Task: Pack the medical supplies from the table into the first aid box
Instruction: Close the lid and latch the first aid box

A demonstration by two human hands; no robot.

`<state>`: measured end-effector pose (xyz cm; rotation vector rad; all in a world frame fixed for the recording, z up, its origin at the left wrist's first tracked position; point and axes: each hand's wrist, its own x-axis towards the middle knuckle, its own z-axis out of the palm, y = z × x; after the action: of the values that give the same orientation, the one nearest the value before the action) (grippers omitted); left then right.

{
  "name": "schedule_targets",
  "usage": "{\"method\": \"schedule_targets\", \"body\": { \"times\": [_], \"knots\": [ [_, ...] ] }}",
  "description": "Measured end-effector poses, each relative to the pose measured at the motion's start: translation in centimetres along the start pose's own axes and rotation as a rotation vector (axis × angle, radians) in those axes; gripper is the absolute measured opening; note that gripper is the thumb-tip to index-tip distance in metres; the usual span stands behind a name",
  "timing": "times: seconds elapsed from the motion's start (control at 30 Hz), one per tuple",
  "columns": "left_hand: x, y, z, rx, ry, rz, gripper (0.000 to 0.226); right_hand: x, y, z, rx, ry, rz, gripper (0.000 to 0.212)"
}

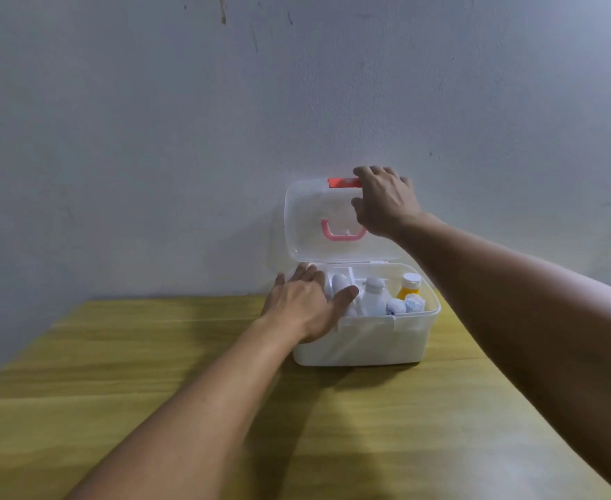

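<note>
The white plastic first aid box point(365, 341) is sitting on the yellowish wooden desk point(152, 373); the right hand point(383, 203) is gripping its raised clear lid point(318, 225); the left hand point(304, 304) is lying open on the box's left rim, beside white bottles point(373, 295).

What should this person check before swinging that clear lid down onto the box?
1. Right hand gripping the lid near the red latch: ok.
2. Left hand off the box rim: not ok, it rests there.
3. White bottle and orange bottle below rim height: cannot tell.
4. Bandage rolls inside: ok.
5. No supplies visible on the table: ok.
</note>
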<state>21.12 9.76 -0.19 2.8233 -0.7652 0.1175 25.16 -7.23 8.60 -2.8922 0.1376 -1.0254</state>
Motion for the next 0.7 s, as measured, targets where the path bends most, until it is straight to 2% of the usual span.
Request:
{"method": "schedule_targets", "body": {
  "times": [0.2, 0.27, 0.37, 0.4, 0.47, 0.53, 0.63, 0.7],
  "knots": [
    [0.1, -0.3, 0.5, -0.052, 0.092, 0.027, 0.077, -0.9, 0.1, -1.4, -0.001, 0.182, -0.092, 0.027],
    [-0.3, -0.7, 0.9, -0.254, 0.315, 0.046, 0.072, -2.3, -0.1, -3.0, 0.036, 0.164, -0.122, 0.027],
    [-0.9, -1.6, 0.5, -0.577, 0.894, 0.025, 0.064, -5.5, 0.1, -5.2, 0.039, 0.13, -0.201, 0.023],
    [-1.1, -1.9, 0.2, -0.638, 0.996, -0.021, 0.06, -6.8, 0.1, -5.8, 0.049, 0.113, -0.223, 0.022],
    [-1.2, -2.5, -0.5, -0.709, 1.008, -0.079, 0.061, -9.5, 0.0, -6.5, 0.061, 0.05, -0.266, 0.022],
    [-1.4, -2.7, -1.2, -0.718, 0.934, -0.054, 0.064, -12.0, -0.2, -6.6, 0.051, -0.026, -0.308, 0.024],
    [-2.0, -2.3, -1.8, -0.647, 0.751, 0.071, 0.057, -14.9, 0.1, -6.3, 0.029, -0.119, -0.32, 0.024],
    [-2.5, -1.7, -2.1, -0.559, 0.582, 0.135, 0.056, -16.1, 0.4, -6.1, 0.012, -0.176, -0.308, 0.034]
  ]
}}
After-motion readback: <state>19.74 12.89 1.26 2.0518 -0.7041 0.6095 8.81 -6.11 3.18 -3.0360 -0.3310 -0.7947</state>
